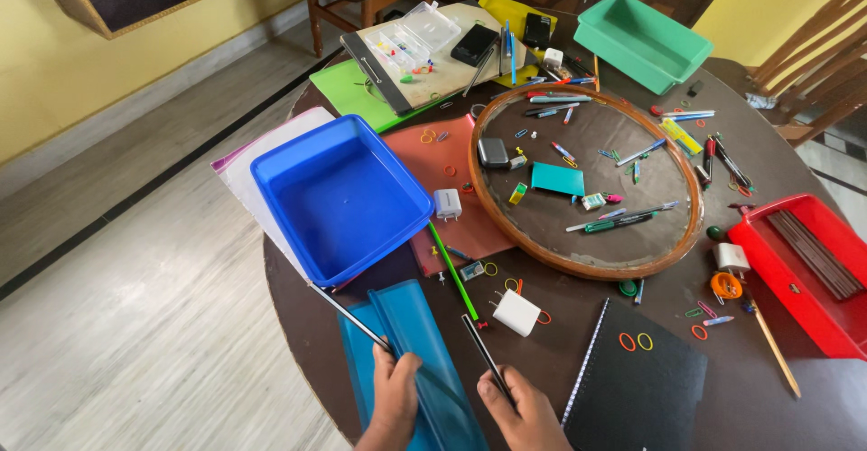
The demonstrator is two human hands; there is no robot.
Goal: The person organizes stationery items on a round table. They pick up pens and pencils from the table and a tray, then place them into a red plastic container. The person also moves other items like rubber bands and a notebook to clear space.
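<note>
Both hands grip thin black rods: left hand (395, 395) one by the blue tray (339, 194), right hand (519, 413) another; placing them looks next.

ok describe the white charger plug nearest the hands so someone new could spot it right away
Start at the big blue tray on the table's left side, then drop toward the black spiral notebook at the near edge. Between them, just above the right hand, lies the white charger plug. Unlike the smaller white plug on the red folder, it sits on bare dark table beside an orange rubber band.
</note>
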